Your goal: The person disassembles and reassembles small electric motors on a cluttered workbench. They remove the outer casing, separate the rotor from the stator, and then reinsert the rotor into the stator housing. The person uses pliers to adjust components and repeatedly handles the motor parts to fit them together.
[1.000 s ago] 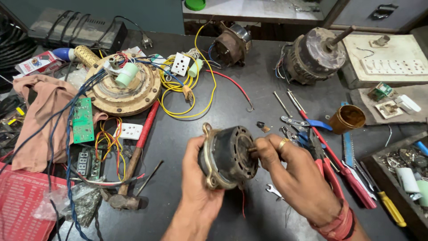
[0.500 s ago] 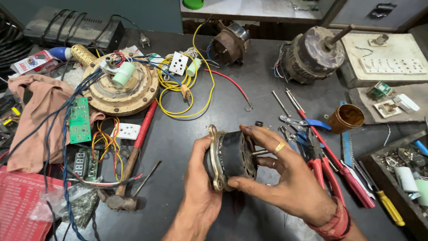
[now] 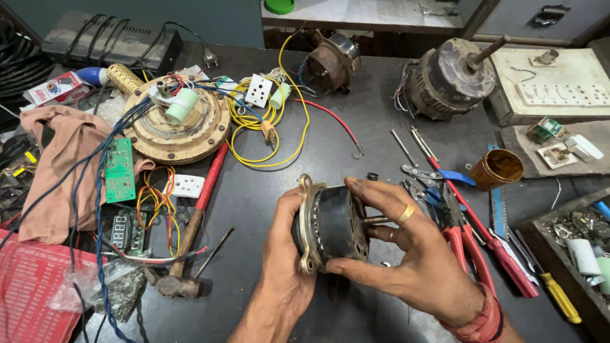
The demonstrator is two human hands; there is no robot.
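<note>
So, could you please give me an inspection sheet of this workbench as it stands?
Surface: dark bench, crowded.
Job's things: small motor, held above the bench, shaft toward the right hand.
Hands: left hand grips the motor's flanged end; right hand wraps the other end, ring on one finger.
Clutter: hammer, red pliers, circuit board, cloth, copper cup, two larger motors, round fan base.
Cables: yellow wires, blue wires, red wire, all loose.
Surroundings: parts tray at right, switch plate.

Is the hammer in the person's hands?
No, the hammer lies on the table, while both hands, left and right, hold a small motor.
</note>
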